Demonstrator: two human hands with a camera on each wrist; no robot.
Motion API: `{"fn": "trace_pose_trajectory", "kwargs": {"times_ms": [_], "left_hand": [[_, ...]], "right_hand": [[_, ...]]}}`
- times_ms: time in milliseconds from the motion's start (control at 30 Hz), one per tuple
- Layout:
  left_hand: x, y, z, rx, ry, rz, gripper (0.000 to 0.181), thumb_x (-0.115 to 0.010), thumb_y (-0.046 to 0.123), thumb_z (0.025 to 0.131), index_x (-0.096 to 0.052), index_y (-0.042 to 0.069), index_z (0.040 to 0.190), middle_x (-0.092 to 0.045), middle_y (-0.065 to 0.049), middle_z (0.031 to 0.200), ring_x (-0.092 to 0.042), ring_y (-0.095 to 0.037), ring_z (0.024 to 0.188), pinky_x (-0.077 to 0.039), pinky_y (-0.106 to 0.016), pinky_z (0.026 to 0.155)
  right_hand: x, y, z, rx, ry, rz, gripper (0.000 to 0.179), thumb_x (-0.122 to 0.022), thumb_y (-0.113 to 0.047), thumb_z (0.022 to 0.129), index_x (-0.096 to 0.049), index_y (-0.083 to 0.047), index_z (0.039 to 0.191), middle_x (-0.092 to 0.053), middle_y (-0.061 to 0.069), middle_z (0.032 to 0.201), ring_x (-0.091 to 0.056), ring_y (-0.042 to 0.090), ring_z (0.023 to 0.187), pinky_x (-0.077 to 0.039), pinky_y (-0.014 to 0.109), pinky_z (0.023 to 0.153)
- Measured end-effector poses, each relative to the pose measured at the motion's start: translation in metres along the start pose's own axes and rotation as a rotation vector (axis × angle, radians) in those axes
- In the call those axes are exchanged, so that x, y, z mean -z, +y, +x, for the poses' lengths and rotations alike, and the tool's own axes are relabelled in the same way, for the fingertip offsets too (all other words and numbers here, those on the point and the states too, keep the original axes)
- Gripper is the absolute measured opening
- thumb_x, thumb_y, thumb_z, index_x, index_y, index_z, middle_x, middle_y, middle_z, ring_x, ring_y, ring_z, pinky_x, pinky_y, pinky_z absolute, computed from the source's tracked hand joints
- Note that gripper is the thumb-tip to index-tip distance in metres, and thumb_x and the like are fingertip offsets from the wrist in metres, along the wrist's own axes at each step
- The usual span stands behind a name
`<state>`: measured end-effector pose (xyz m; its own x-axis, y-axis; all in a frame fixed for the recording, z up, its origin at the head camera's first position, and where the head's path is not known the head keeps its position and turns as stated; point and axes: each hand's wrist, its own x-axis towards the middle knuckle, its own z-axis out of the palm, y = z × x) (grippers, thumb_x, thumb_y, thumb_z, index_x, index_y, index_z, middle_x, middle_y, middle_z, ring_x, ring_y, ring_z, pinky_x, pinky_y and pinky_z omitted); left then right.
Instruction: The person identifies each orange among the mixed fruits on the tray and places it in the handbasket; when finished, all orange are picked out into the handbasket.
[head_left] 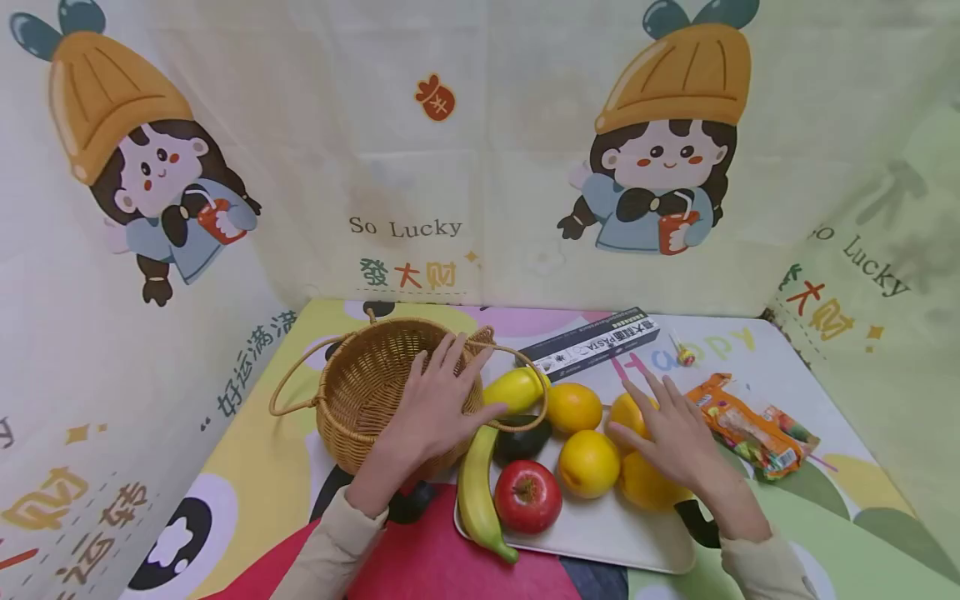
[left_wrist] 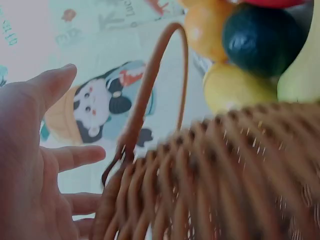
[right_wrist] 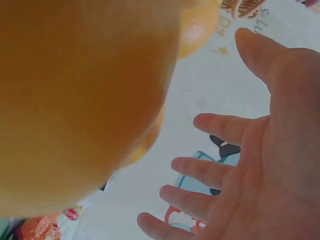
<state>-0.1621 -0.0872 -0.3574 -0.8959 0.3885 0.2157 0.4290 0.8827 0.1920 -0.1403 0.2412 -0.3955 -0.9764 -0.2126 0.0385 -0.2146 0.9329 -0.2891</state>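
Note:
My left hand [head_left: 435, 408], fingers spread, is over the right side of a woven wicker basket [head_left: 337, 429] with two loop handles. In the left wrist view its fingers lie beside the basket wall [left_wrist: 215, 175], near the handle [left_wrist: 150, 80]. My right hand [head_left: 675, 437] hovers over the oranges with fingers apart, and an orange [right_wrist: 75, 110] looms close in the right wrist view. On the white tray [head_left: 585, 546] are several oranges [head_left: 588, 464], a red apple [head_left: 528, 497], a banana [head_left: 476, 492], a dark green avocado-like fruit [head_left: 525, 439] and a smooth yellow fruit [head_left: 517, 390].
Behind the fruit lies a long pasta box [head_left: 588, 346]. To the right are a lollipop [head_left: 685, 357] and an orange snack packet [head_left: 750, 425]. A printed cloth wall [head_left: 525, 167] encloses the back and sides of the colourful table.

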Motion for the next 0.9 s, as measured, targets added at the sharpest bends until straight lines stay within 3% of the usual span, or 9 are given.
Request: {"fn": "trace_pose_trajectory", "kwargs": {"times_ms": [233, 467, 733, 900], "left_hand": [[0.019, -0.028, -0.011, 0.043, 0.078, -0.035, 0.072, -0.052, 0.062, 0.089, -0.036, 0.025, 0.149, -0.026, -0.015, 0.156, -0.022, -0.034, 0.144, -0.022, -0.06, 0.11], [0.037, -0.066, -0.025, 0.125, 0.17, -0.112, 0.068, -0.059, 0.052, 0.09, -0.042, 0.017, 0.146, -0.033, -0.018, 0.151, -0.031, -0.039, 0.138, -0.031, -0.063, 0.104], [0.045, -0.117, -0.039, 0.248, 0.173, -0.288, 0.063, -0.057, 0.043, 0.095, -0.041, 0.007, 0.145, -0.039, -0.023, 0.146, -0.035, -0.043, 0.134, -0.032, -0.064, 0.101], [0.044, -0.141, -0.047, 0.317, 0.181, -0.432, 0.059, -0.055, 0.04, 0.097, -0.044, 0.001, 0.141, -0.046, -0.025, 0.141, -0.04, -0.043, 0.131, -0.039, -0.06, 0.099]], "right_hand": [[0.003, 0.009, 0.005, 0.026, -0.015, -0.008, 0.075, -0.058, -0.052, 0.09, -0.04, -0.002, 0.144, -0.025, 0.032, 0.149, -0.02, 0.056, 0.134, -0.019, 0.071, 0.104], [0.004, 0.015, 0.01, 0.03, -0.039, -0.011, 0.078, -0.059, -0.053, 0.089, -0.038, -0.003, 0.145, -0.025, 0.033, 0.148, -0.02, 0.057, 0.132, -0.02, 0.072, 0.102], [0.003, 0.02, 0.014, 0.007, -0.083, 0.016, 0.081, -0.06, -0.054, 0.088, -0.036, -0.002, 0.146, -0.022, 0.032, 0.149, -0.019, 0.056, 0.133, -0.018, 0.072, 0.103], [0.003, 0.023, 0.017, 0.019, -0.101, 0.013, 0.082, -0.06, -0.055, 0.087, -0.037, -0.003, 0.146, -0.024, 0.032, 0.149, -0.023, 0.055, 0.132, -0.023, 0.073, 0.1]]}}
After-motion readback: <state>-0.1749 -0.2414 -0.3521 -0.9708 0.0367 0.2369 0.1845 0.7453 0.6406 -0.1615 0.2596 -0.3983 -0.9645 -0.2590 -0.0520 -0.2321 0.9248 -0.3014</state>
